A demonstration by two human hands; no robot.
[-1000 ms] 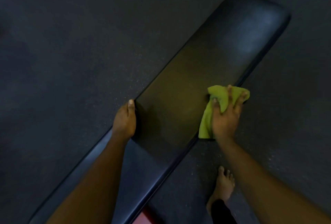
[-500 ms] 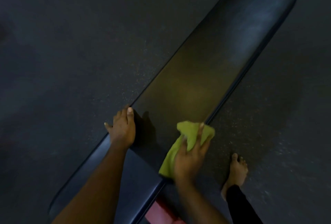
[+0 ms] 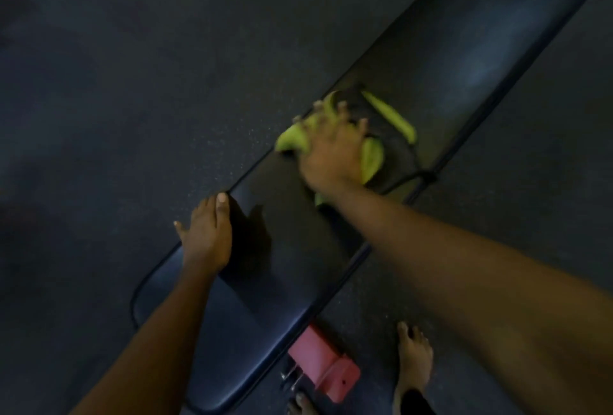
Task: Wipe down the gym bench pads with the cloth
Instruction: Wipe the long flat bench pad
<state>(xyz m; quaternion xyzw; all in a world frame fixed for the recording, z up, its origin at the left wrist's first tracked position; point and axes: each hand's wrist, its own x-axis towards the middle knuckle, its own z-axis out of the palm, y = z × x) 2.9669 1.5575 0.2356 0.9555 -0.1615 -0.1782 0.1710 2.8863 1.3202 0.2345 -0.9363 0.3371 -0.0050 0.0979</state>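
A long black gym bench pad (image 3: 457, 49) runs diagonally from the lower left to the upper right. My right hand (image 3: 328, 152) lies on a yellow-green cloth (image 3: 371, 156) near the pad's left edge, fingers spread over it and blurred by motion. Part of the cloth (image 3: 394, 119) trails toward the right edge. My left hand (image 3: 207, 235) rests on the pad's left edge lower down, thumb on top and fingers over the side.
Dark speckled rubber floor (image 3: 132, 83) surrounds the bench. A red bench frame part (image 3: 323, 368) sticks out under the pad's near end. My bare feet (image 3: 414, 358) stand on the floor right of it.
My right hand has swept the cloth from the pad's right edge across and up toward the left edge. The view has shifted, showing the near end and red frame. My left hand stays put.
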